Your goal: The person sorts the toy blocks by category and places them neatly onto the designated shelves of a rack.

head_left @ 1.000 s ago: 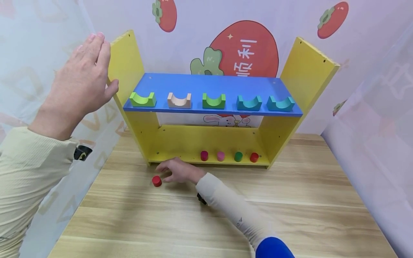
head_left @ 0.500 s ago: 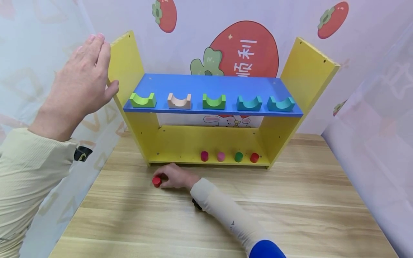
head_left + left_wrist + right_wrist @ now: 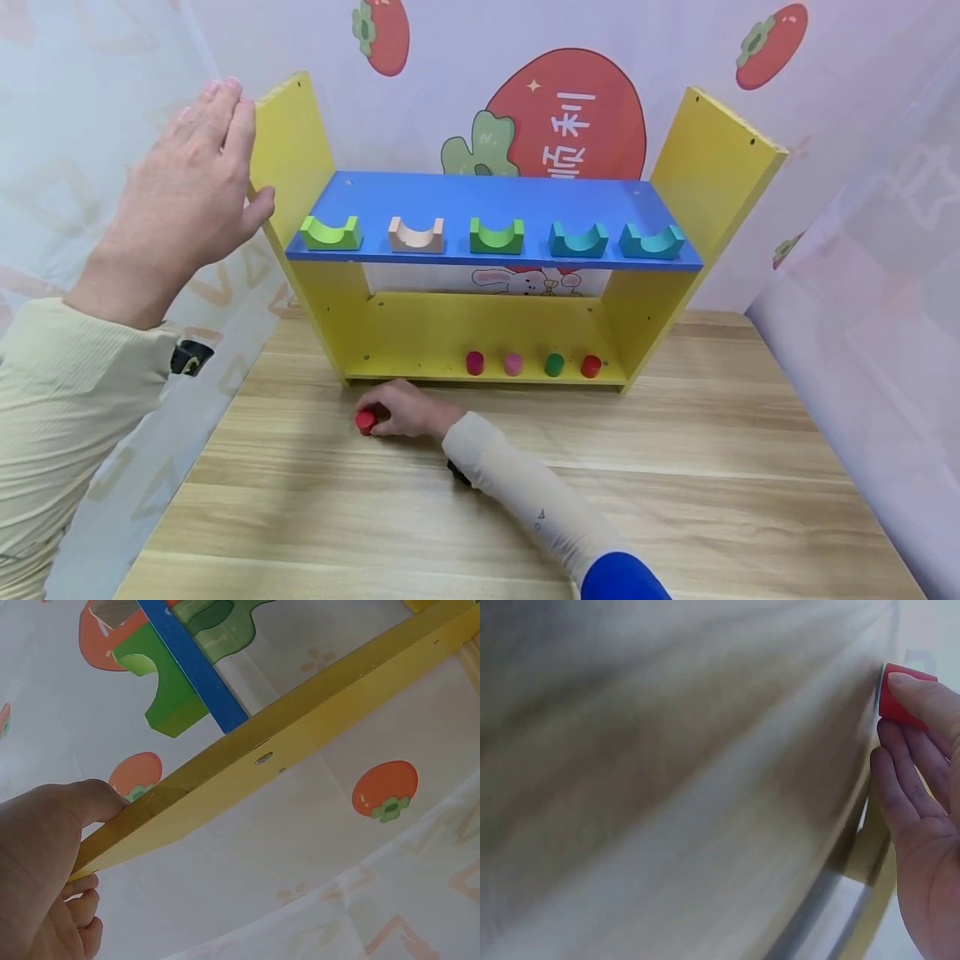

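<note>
My right hand [image 3: 408, 408] pinches a small red cylinder block [image 3: 365, 422] on the wooden table, just in front of the shelf's left end. In the right wrist view the thumb lies across the red block [image 3: 900, 694], with fingers beneath it. My left hand [image 3: 183, 183] is raised at the shelf's left side. There, the left wrist view shows the thumb on one side of the yellow side panel [image 3: 225, 780] and curled fingertips on the other, gripping its end. Small cylinders stand on the lower yellow board: magenta [image 3: 475, 362], pink [image 3: 513, 363], green [image 3: 554, 364] and red [image 3: 591, 366].
The shelf has a blue upper board [image 3: 487, 200] bearing several U-shaped blocks, among them a lime one [image 3: 332, 236], a peach one [image 3: 416, 238] and a teal one [image 3: 651, 242]. A yellow panel [image 3: 712, 167] rises at right. Printed curtains surround the wooden table [image 3: 675, 467].
My right hand has moved slightly left and its fingers have closed around the red cylinder, which stays in place on the table. The left hand has kept its position.
</note>
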A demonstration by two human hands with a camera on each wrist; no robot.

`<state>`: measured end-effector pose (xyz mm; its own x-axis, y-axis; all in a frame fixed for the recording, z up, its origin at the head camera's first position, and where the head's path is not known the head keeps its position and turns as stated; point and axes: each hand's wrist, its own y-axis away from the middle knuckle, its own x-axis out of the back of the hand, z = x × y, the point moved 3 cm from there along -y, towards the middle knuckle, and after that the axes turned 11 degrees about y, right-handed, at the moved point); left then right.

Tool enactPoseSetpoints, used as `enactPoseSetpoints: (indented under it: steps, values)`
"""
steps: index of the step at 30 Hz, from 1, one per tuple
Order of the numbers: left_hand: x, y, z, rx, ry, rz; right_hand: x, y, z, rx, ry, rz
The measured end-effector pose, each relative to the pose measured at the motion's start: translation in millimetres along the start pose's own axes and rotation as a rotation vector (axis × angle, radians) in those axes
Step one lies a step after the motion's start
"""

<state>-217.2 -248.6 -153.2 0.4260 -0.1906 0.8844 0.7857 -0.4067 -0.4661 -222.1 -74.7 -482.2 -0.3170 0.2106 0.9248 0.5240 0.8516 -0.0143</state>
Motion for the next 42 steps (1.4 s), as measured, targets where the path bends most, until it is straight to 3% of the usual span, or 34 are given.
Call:
enactPoseSetpoints:
  steps: [8, 15, 23, 36, 42]
  values:
    - [1.2, 0.3, -0.1, 0.009, 0.006, -0.010, 29, 11, 8, -0.038, -0.107, -0.054]
    - [1.8, 0.1, 0.4, 0.003, 0.009, -0.005, 63, 21, 17, -0.010, -0.037, -0.004]
    - [2.9, 0.7, 0.2, 0.035, -0.010, -0.049, 90, 31, 30, -0.051, -0.037, 0.042]
    - [2.8, -0.1, -0.2, 0.020, 0.000, -0.028, 97, 43, 55, -0.164, -0.085, 0.105]
    - [2.4, 0.8, 0.3, 0.022, -0.003, -0.021, 92, 44, 62, -0.217, -0.029, 0.098]
